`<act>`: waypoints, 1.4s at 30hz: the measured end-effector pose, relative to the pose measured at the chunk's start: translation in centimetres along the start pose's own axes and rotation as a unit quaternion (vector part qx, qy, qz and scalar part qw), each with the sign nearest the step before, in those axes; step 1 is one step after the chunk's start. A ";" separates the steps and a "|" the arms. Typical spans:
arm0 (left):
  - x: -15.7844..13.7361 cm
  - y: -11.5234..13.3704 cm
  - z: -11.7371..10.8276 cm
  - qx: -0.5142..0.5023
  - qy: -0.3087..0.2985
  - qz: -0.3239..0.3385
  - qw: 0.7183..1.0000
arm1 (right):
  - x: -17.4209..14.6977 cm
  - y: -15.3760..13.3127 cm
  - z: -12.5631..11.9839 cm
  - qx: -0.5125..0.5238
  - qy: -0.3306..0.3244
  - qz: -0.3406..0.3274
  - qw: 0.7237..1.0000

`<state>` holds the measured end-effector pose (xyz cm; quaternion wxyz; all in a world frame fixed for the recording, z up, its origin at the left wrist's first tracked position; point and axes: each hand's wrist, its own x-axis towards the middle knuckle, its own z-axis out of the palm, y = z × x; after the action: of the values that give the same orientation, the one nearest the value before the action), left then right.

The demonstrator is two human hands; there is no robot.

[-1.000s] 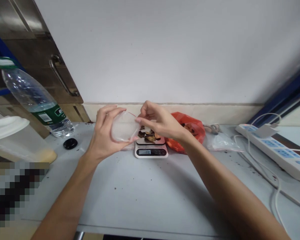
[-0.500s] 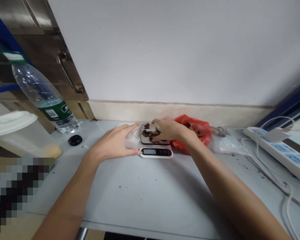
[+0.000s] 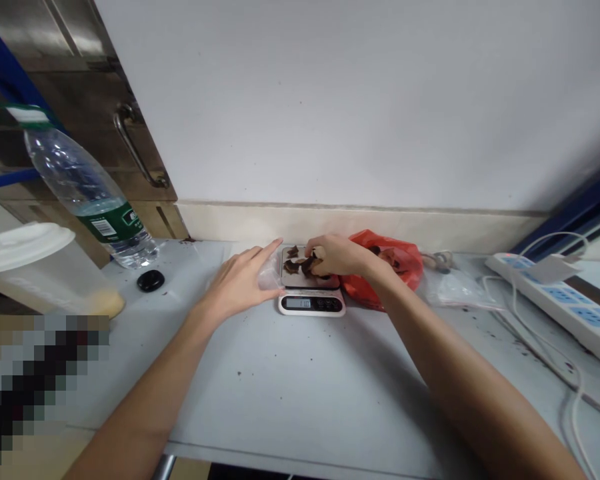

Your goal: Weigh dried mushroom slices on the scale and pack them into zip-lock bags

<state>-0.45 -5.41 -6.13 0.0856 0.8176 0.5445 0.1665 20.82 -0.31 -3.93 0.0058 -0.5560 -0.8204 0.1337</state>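
left hand [image 3: 243,280] was open with fingers spread around clear bag [image 3: 269,275], right fingers were curled at dried pieces [image 3: 291,267] on scale [image 3: 311,305], grip could not be determined, red bag [image 3: 363,293] sat alongside

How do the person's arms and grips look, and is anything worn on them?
The left arm and right arm are bare where they show, without sleeves. The left grip and right grip are human hands without gloves; no ring, watch or bracelet can be seen.

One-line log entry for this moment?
left hand: spread by clear plastic bag; right hand: at curled brown dried pieces on white digital scale; beside scale: red plastic bag
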 end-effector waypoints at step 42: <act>0.0 -0.1 -0.6 -0.199 0.115 0.002 0.973 | 0.8 -1.2 1.1 0.081 0.013 -0.160 0.984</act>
<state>-0.74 -5.37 -5.63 0.1830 0.7607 0.5051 0.3643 19.22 -0.20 -4.81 0.0826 -0.4168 -0.8852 0.1895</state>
